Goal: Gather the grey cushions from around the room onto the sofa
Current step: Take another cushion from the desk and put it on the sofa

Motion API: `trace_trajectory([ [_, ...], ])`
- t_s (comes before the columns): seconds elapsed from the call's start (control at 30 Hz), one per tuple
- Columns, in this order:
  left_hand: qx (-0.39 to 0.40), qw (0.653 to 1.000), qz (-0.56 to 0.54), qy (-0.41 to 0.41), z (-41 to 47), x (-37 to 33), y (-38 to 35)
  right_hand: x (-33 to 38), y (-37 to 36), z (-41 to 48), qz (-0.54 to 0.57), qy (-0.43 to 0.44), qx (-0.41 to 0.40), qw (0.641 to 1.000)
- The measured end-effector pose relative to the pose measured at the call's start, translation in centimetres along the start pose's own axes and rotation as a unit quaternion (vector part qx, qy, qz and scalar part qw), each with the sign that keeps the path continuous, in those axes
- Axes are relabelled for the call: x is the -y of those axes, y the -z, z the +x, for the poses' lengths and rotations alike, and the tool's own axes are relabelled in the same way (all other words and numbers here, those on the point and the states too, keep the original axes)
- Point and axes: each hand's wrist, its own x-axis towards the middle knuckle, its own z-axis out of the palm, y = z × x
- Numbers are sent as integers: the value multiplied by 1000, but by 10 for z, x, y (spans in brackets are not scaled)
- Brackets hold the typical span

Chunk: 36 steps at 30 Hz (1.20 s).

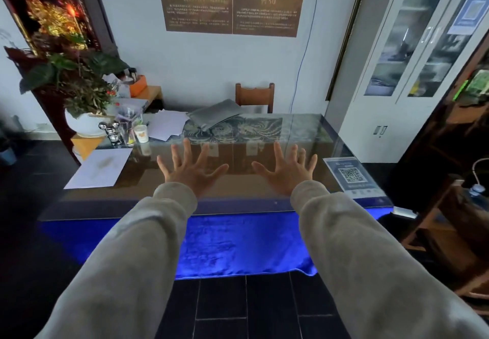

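A flat grey cushion (215, 114) lies on the far side of a glass-topped table (238, 187), just in front of a wooden chair. My left hand (189, 168) and my right hand (288, 170) are both stretched out over the middle of the table, fingers spread wide, holding nothing. The cushion lies well beyond my fingertips. No sofa is in view.
Loose white papers (166, 124), a paper cup (141, 133), a pen holder and a potted plant (84, 121) crowd the table's left end. A QR-code sign (352, 177) lies at the right. A blue cloth (238, 243) hangs off the near edge. A glass-door cabinet (412, 47) stands at right.
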Motion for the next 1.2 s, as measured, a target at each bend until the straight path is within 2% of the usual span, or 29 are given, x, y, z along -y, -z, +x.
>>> trace_trajectory([
  [0.3,43,999,15,28,134,-13,-34,-15,-28,146,-4,-9,40,999],
  [0.6,39,996,-5,77,273,-52,-45,-32,-26,327,12,28,69,997],
  [0.77,53,993,-14,101,331,-62,-53,-36,-34,397,39,38,88,995],
  [1.03,88,985,-88,124,418,-56,-80,-27,-67,487,37,39,133,990],
  [1.2,90,970,-172,143,506,-28,-103,6,-98,571,21,39,157,987],
])
